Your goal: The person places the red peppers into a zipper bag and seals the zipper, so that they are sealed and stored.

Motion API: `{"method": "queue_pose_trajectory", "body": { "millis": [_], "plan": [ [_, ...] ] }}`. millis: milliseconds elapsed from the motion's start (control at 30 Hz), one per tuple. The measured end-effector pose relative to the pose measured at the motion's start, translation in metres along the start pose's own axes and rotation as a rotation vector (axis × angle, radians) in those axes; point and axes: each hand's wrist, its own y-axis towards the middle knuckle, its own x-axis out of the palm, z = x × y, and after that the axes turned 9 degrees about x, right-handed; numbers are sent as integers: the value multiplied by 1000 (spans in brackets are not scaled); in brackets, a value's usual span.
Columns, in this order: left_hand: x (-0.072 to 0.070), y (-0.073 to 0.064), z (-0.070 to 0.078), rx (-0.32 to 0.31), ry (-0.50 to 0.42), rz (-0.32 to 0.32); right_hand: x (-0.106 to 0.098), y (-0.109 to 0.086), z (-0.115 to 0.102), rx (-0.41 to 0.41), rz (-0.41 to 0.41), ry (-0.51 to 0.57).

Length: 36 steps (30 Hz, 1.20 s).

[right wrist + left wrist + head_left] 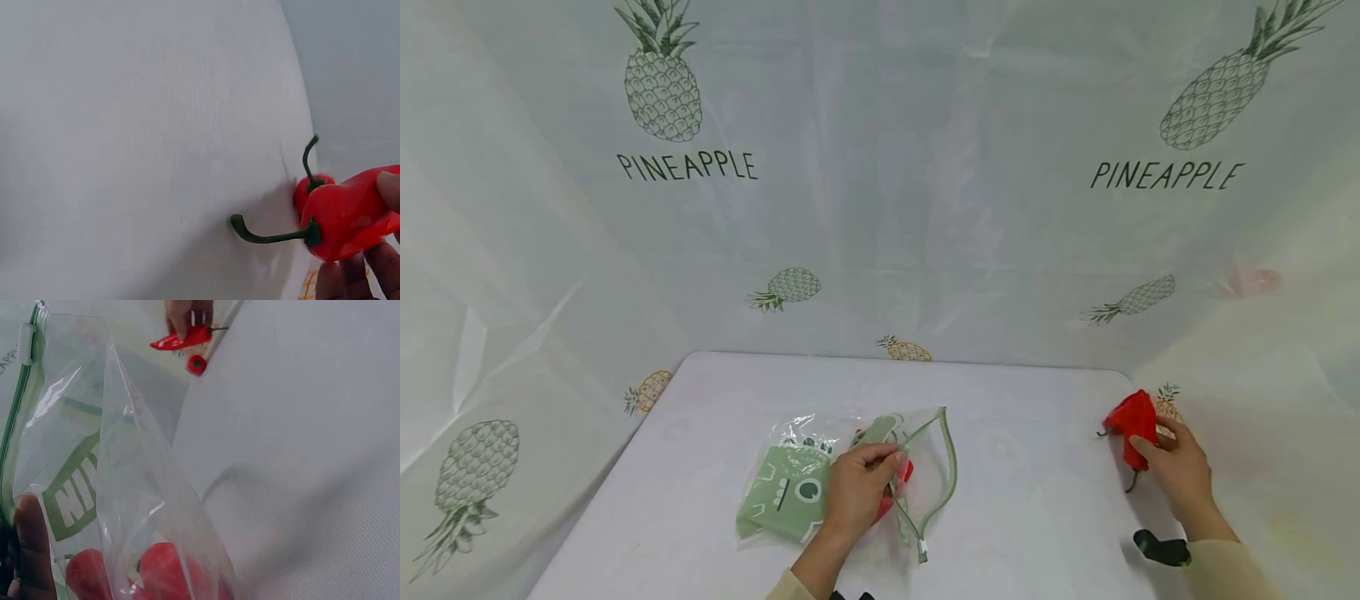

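Note:
My left hand point(859, 492) pinches the edge of a clear plastic zipper bag point(786, 492) with a green cartoon face printed on it. The bag's green zipper strip point(953, 458) bows out in a loop to the right of my fingers, its white slider point(26, 344) seen in the left wrist view. Red peppers point(165, 569) show through the plastic, low in the bag. Over the table's right edge my right hand point(1183, 475) grips a red pepper point(344, 215) with a curved green stem. A second red pepper point(302, 195) sits right beside it, partly hidden behind the held one.
A white table point(1030, 433) spreads beneath both hands. Around it hangs a pale curtain point(880, 208) printed with pineapples, close behind the table's far and right edges. A black strap end point(1161, 548) sticks out by my right wrist.

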Motion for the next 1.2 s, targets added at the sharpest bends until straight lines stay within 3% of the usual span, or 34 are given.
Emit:
{"method": "queue_pose_trajectory", "body": {
  "millis": [333, 633, 933, 1200],
  "plan": [
    [-2, -3, 2, 19, -8, 11, 21, -26, -21, -125, 2, 65],
    [-5, -1, 1, 2, -32, 3, 43, -51, -40, -258, -10, 36],
    [-5, 0, 6, -3, -61, -8, 61, -71, -55, -276, -154, 113],
    [-5, 1, 9, 3, -42, -3, 74, -91, -68, -329, -218, 93]
  ]
}}
